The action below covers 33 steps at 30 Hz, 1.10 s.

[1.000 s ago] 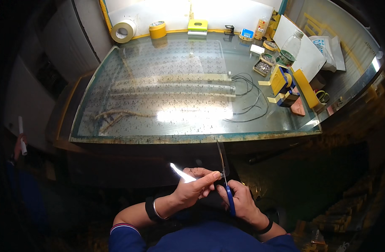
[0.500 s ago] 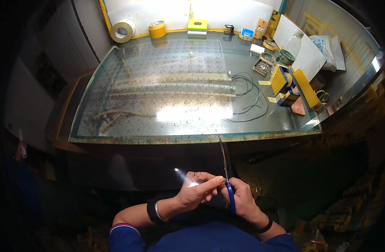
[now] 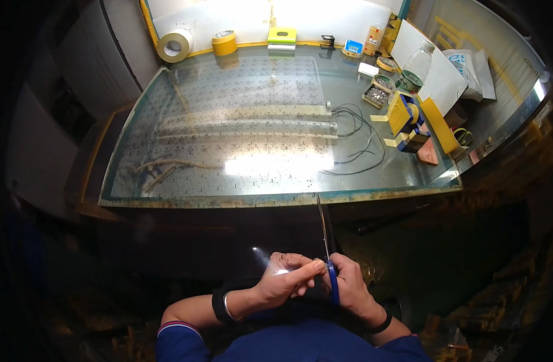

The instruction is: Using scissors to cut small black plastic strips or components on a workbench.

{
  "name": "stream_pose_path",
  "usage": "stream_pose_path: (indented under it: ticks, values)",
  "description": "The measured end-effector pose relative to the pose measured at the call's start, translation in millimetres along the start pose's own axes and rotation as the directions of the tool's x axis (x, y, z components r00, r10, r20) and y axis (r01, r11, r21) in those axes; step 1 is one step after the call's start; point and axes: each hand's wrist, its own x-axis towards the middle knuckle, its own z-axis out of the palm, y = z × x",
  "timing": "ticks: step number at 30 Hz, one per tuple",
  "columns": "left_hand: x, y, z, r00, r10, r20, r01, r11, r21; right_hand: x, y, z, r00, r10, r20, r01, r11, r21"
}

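My right hand (image 3: 347, 283) is wrapped round a pair of scissors (image 3: 333, 283) with blue handles. Their long, narrow blades point away from me, tips at the near edge of the glass-topped table (image 3: 240, 202). Close against the handles, my left hand (image 3: 282, 280) is closed in a pinch, thumb against fingers. It seems to grip a clear film (image 3: 276, 258), seen only as dark marks over the fingers and bright glare beside them; the film's outline is lost in the dark. On the glass lies a large clear sheet (image 3: 228, 90) covered with small dark marks.
Under the glass are light tubes (image 3: 288, 128) with black cables (image 3: 373, 142). Along the back stand tape rolls (image 3: 175, 45) and a green hole punch (image 3: 282, 37). At right are a tape dispenser (image 3: 403, 117), a clear bottle (image 3: 416, 66) and an open tin (image 3: 378, 95).
Both hands stay close together, the left slightly lower than before. The scissor tips have shifted a little, and the glare near my left hand has moved. The things on the table have not moved.
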Motion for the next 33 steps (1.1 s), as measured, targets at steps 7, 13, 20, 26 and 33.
stream_pose_path:
  ticks: [7,13,20,26,33]
  values:
    - [1,-1,1,1.0,0.01,-0.002,-0.01,0.999,-0.037,1,0,-1,1.0,-0.009,-0.002,0.009,1.0,-0.026]
    - [-1,-2,2,1.0,-0.007,0.019,0.007,0.999,-0.032,0,3,1,1.0,-0.015,-0.013,0.015,1.0,-0.013]
    - [-2,-4,3,0.998,-0.01,0.067,0.01,1.0,0.011,8,-13,0,0.998,0.016,-0.058,-0.017,1.0,-0.016]
    - [-3,-7,2,0.998,-0.011,0.064,0.01,1.0,0.007,8,-12,0,0.998,0.041,-0.053,-0.041,0.999,-0.003]
    - [-4,-3,4,0.995,-0.054,0.08,0.05,0.998,0.045,13,-5,2,0.996,0.023,-0.086,-0.024,1.0,-0.015]
